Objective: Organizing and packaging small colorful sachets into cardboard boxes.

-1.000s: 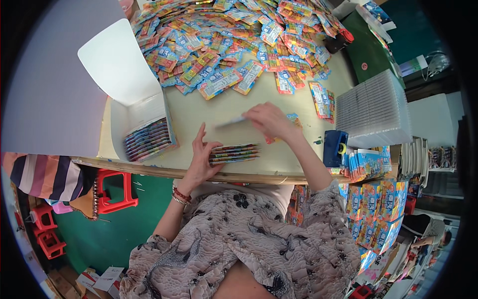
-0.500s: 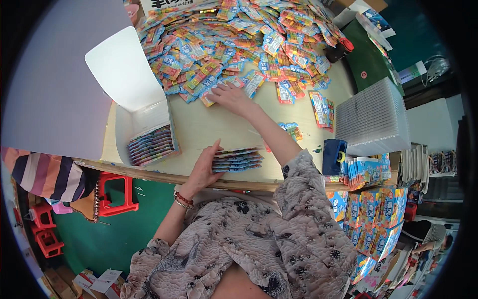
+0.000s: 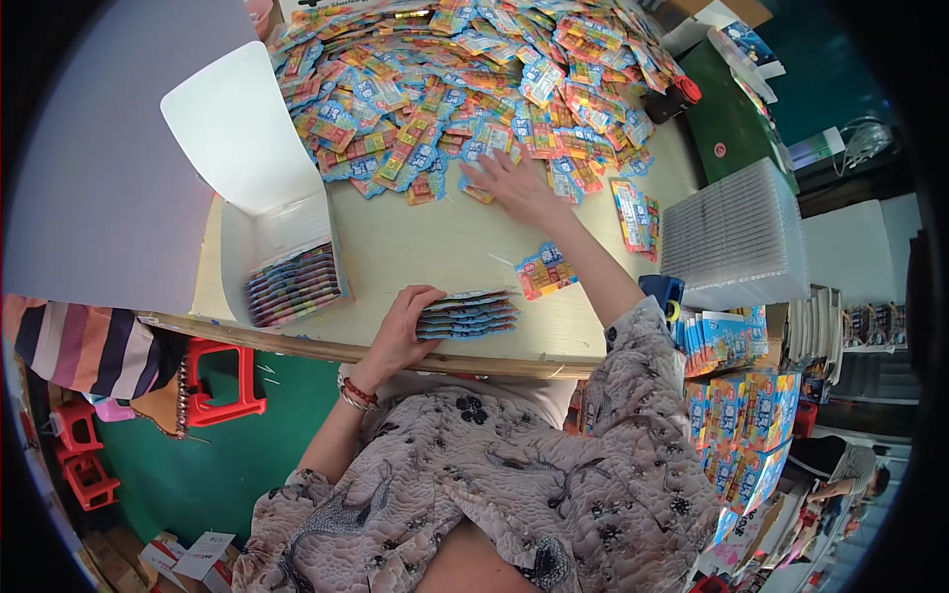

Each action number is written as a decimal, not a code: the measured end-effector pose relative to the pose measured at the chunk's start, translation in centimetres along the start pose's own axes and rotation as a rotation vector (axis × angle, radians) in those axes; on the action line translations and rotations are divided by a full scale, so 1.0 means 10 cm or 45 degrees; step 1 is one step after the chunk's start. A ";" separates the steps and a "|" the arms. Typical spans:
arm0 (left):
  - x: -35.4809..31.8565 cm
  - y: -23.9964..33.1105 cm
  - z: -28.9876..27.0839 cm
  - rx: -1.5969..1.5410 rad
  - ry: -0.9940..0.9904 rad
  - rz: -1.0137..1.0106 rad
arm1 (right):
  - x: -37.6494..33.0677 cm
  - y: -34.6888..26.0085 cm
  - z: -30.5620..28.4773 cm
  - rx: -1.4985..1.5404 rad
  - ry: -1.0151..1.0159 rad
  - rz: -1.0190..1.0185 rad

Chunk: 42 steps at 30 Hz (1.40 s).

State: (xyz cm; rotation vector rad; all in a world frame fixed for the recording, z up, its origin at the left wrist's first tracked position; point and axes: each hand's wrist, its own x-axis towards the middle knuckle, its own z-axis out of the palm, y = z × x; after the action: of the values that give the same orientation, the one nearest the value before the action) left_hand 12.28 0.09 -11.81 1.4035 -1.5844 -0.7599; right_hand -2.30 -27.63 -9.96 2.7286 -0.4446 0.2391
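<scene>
Near the table's front edge, my left hand is closed round one end of a small stack of candy packets. My right hand reaches to the near edge of a big heap of colourful candy packets. Its fingers are spread over a packet, and whether they touch it I cannot tell. A single candy packet lies between the heap and the stack, under my right forearm. To the left stands a white box with its lid up, partly filled with a row of packets.
Two packets lie right of the heap beside a tall block of clear plastic trays. A blue tape dispenser stands in front of the trays. A dark bottle with a red cap stands at the far right. Red stools are on the green floor.
My right hand has moved right along the heap's edge, its fingers now more spread. The single packet near my right forearm shows more fully. My left hand keeps the stack.
</scene>
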 end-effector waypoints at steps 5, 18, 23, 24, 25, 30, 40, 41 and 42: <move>0.06 0.02 -0.01 0.031 -0.032 0.033 | 0.29 -0.09 0.23 -0.134 -0.344 0.089; 0.27 -0.06 -0.13 0.026 -0.096 0.063 | -0.98 -0.40 -0.16 2.387 -0.170 0.865; 0.26 -0.11 -0.04 -0.458 -0.024 -0.129 | -0.86 -0.37 -0.42 2.538 -0.529 0.572; 0.26 -0.10 -0.02 -0.409 -0.028 -0.111 | -0.86 -0.44 -0.37 2.389 -0.542 0.421; 0.27 -0.07 0.00 -0.360 -0.033 -0.085 | -0.88 -0.49 -0.35 2.232 -0.549 0.278; 0.35 -0.11 -0.11 0.092 -0.164 0.147 | -0.95 -0.28 -0.55 2.470 -0.713 0.236; 0.58 0.01 -0.03 -0.120 -0.154 0.023 | -1.11 1.16 0.57 0.960 0.102 1.692; 0.60 0.02 -0.02 -0.123 -0.158 0.030 | -1.15 1.17 0.67 1.086 0.224 1.622; 0.62 0.01 -0.01 -0.105 -0.183 0.036 | -1.22 1.22 0.76 1.205 0.347 1.551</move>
State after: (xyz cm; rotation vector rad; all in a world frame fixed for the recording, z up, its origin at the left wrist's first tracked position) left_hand 12.30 -5.96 -10.38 1.2890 -1.6597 -0.9158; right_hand -17.00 -37.94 -15.72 2.6426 -2.3157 1.3719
